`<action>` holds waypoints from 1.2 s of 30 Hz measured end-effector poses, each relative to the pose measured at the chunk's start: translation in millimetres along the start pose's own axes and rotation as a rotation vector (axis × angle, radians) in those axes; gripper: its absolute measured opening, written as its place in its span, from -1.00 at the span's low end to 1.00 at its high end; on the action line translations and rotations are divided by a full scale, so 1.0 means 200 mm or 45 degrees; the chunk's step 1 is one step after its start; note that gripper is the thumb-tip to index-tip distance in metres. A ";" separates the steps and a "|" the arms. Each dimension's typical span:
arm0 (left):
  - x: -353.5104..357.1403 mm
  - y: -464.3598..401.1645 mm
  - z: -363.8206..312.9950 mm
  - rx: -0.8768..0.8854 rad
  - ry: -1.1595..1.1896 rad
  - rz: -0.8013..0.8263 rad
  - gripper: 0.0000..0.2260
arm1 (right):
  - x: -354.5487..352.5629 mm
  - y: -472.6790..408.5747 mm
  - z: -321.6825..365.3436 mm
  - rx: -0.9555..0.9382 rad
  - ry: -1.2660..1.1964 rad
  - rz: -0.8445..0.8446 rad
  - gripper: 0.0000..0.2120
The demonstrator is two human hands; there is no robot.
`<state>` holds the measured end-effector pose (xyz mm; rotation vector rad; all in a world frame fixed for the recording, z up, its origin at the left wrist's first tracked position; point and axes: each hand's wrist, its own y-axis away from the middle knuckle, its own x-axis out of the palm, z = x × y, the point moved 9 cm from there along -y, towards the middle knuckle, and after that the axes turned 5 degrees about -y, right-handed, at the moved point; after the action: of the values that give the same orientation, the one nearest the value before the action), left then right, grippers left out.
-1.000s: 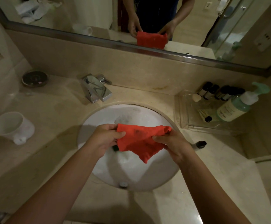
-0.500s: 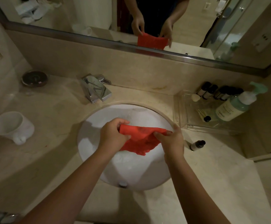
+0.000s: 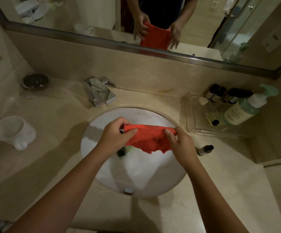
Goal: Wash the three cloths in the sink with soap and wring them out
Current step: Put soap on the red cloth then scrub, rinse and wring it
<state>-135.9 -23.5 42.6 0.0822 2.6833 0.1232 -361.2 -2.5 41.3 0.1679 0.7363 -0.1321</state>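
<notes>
Left hand [image 3: 118, 134] and right hand [image 3: 180, 145] both pinch the red cloth [image 3: 149, 140] over the sink [image 3: 153, 179]; since a second ago they've regripped its top edge, stretching it flat, likely scrubbing continues.

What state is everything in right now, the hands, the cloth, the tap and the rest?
Left hand: pinching the cloth's left end.
Right hand: pinching the cloth's right end.
Red cloth: stretched between the hands above the sink, lower edge hanging.
Sink: no standing water visible; a dark and greenish item lies under the cloth.
Tap: no water running.
White cup: upright.
Pump bottle: upright.
Small dark-capped bottle: lying on its side.
</notes>
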 end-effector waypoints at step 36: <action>0.99 0.42 0.08 -0.841 1.259 0.953 -0.47 | -0.03 0.67 -0.70 0.916 -2.051 -0.042 -0.19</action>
<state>-303.8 76.5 -50.1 1.0361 3.1637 1.6210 -433.6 155.6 -41.8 0.6260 -0.9479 -0.4804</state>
